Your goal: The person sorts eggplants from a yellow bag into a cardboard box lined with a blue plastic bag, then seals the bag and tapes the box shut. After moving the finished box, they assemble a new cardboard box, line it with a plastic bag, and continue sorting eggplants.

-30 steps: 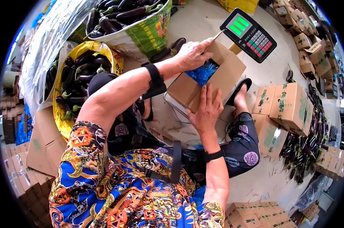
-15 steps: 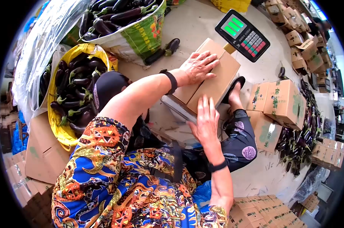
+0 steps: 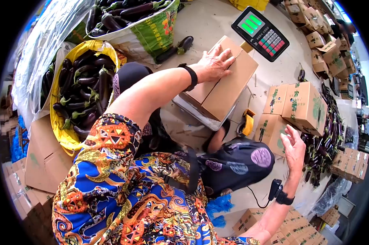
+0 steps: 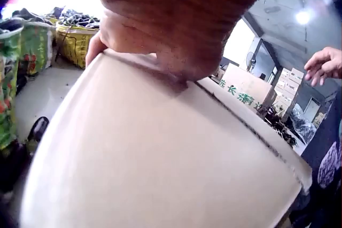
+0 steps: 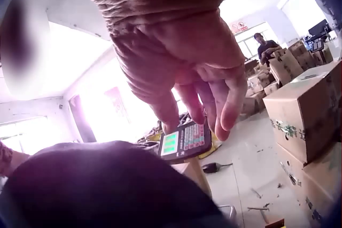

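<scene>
The left hand (image 3: pixel 216 65) lay on top of the carton (image 3: pixel 230 87), its fingers spread and holding nothing. In the left wrist view the wrist and palm filled the top of the picture, and most of the fingers were hidden. The carton sat on the scale platform (image 3: pixel 196 115), covering all but its near edges. Its top flaps were down, meeting at a dark seam, so the contents could not be seen. The digits on the scale display (image 3: pixel 261 34) were too blurred to read.

The right hand (image 3: pixel 294 150) hung in the air near the printed cartons (image 3: pixel 305 104), fingers apart and loosely bent, gripping nothing; the left wrist view's edge cut it off. A yellow-and-black tool (image 3: pixel 246 123) lay on the floor beside the scale, partly in shadow. The dark-clothed knee (image 5: pixel 107 185) blocked much of the right wrist view. The green bag (image 3: pixel 152 41) of eggplants was cropped at the top.
</scene>
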`<state>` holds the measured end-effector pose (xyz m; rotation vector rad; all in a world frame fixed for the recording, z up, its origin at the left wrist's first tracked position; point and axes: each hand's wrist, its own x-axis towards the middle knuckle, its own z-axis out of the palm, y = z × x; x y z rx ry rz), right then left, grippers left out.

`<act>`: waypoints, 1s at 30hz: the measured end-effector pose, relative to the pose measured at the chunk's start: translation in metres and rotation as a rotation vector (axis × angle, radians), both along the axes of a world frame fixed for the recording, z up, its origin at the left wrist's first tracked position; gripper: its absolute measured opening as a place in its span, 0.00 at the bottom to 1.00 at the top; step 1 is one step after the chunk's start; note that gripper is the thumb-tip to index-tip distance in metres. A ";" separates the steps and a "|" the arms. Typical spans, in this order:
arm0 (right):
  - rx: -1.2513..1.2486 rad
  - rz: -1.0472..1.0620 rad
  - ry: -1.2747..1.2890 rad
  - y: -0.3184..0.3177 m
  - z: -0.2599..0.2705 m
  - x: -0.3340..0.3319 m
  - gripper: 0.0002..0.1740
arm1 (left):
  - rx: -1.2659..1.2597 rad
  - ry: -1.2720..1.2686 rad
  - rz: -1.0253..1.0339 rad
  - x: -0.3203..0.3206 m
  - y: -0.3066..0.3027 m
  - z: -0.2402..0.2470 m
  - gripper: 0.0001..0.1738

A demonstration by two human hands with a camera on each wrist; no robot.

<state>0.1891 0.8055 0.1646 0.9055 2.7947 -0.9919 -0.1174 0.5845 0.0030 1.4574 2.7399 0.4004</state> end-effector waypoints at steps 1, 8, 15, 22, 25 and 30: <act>-0.010 0.038 -0.016 0.007 -0.009 -0.009 0.28 | -0.067 0.043 -0.026 -0.001 0.001 0.009 0.36; 0.015 0.276 0.051 0.010 -0.057 -0.111 0.30 | -0.438 0.088 -0.331 -0.028 0.017 0.042 0.32; 0.428 0.373 0.362 0.013 -0.147 -0.227 0.43 | -0.223 -0.051 -0.239 -0.047 0.024 0.055 0.41; 0.254 0.334 0.339 0.009 -0.189 -0.265 0.46 | 0.134 0.029 -0.272 -0.063 0.006 0.012 0.48; 0.285 0.326 0.352 0.010 -0.190 -0.262 0.43 | 0.195 0.088 -0.245 -0.079 0.015 -0.015 0.50; 0.306 0.297 0.382 0.009 -0.192 -0.257 0.37 | 0.209 0.027 -0.121 -0.090 0.046 -0.017 0.46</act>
